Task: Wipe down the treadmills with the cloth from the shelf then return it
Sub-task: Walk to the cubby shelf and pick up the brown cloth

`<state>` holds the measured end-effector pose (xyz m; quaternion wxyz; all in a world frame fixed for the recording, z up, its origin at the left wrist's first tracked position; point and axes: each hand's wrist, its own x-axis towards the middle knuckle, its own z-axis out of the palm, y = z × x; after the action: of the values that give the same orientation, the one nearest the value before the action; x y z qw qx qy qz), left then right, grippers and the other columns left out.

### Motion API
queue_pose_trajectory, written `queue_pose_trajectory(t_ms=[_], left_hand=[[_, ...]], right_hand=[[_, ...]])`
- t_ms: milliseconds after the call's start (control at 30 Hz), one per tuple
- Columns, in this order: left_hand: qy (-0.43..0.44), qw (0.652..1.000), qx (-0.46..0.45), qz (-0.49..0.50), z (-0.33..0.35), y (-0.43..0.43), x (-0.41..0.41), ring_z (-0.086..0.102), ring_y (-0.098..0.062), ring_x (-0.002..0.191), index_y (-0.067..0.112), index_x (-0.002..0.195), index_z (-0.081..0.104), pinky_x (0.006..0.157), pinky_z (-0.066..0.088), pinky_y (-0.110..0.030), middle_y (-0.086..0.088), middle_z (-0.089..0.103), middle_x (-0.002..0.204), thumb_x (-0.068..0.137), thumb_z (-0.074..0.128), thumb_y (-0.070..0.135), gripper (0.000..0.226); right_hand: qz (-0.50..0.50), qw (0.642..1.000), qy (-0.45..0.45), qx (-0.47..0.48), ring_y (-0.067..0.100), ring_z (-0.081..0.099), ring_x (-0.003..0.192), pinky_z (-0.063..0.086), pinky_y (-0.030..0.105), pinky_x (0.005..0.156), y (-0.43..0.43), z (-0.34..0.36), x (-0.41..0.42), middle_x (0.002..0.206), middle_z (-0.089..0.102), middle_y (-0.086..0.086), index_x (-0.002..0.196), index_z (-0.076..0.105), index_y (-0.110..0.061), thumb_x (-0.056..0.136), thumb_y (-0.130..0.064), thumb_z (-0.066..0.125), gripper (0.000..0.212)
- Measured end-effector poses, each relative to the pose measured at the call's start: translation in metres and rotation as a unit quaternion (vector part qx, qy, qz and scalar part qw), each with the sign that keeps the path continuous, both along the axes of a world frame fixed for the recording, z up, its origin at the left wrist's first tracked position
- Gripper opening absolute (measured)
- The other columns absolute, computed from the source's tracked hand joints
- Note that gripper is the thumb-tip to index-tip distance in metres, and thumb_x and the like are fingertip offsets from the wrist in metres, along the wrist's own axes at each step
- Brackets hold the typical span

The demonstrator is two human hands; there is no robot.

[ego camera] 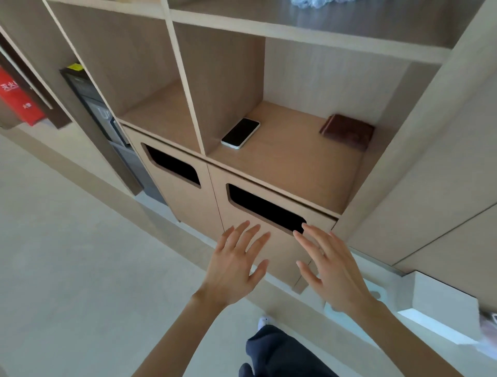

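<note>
I face a wooden shelf unit [185,80] with open cubbies. On the upper shelf at the top edge of the view lies a crumpled light blue cloth [312,3], only partly visible. My left hand [236,266] and my right hand [333,271] are both held out low in front of the cabinet doors, fingers spread, holding nothing. No treadmill is in view.
A phone [240,133] and a brown wallet [347,131] lie in the right cubby. Below are two cabinet doors with dark slot openings [265,208]. A black appliance [94,107] and a red sign [16,99] stand at left. Pale floor [67,255] lies at lower left.
</note>
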<state>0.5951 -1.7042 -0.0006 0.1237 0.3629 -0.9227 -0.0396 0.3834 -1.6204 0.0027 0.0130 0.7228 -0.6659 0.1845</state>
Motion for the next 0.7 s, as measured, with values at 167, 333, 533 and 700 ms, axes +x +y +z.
queue_pose_trajectory(t_ms=[167,333,533,700], left_hand=[[0.008,0.999,-0.023,-0.027,0.008,-0.06,-0.027,0.045,-0.029,0.13,0.018,0.132,0.054,0.107,0.035,-0.046,-0.007,0.055,0.133,0.093,0.039,0.042,0.049],[0.023,0.997,-0.049,-0.05,0.014,-0.103,-0.059,0.049,-0.029,0.125,0.017,0.127,0.058,0.104,0.04,-0.046,-0.006,0.058,0.128,0.09,0.04,0.041,0.048],[0.047,0.991,-0.074,-0.106,0.007,-0.146,-0.082,0.052,-0.029,0.121,0.016,0.125,0.06,0.096,0.044,-0.043,-0.007,0.06,0.123,0.088,0.048,0.038,0.044],[0.017,0.984,-0.068,-0.162,0.004,-0.184,-0.093,0.052,-0.027,0.119,0.018,0.126,0.059,0.093,0.046,-0.041,-0.006,0.059,0.125,0.089,0.044,0.041,0.046]], right_hand=[[-0.005,1.0,-0.002,-0.011,0.025,0.055,0.12,0.045,0.049,0.099,-0.051,0.009,-0.023,0.136,0.053,0.01,0.132,0.054,-0.01,0.092,-0.035,0.041,0.049],[-0.026,0.999,0.002,-0.019,0.025,0.056,0.119,0.042,0.051,0.103,-0.085,0.008,-0.046,0.138,0.05,0.01,0.133,0.053,-0.011,0.09,-0.027,0.057,0.046],[-0.083,0.996,0.011,-0.026,0.028,0.056,0.119,0.041,0.051,0.103,-0.106,0.003,-0.058,0.139,0.05,0.01,0.134,0.053,-0.011,0.086,-0.024,0.066,0.051],[-0.136,0.989,0.019,-0.048,0.029,0.058,0.116,0.044,0.053,0.099,-0.121,-0.001,-0.055,0.136,0.053,0.012,0.131,0.055,-0.009,0.084,-0.024,0.068,0.051]])
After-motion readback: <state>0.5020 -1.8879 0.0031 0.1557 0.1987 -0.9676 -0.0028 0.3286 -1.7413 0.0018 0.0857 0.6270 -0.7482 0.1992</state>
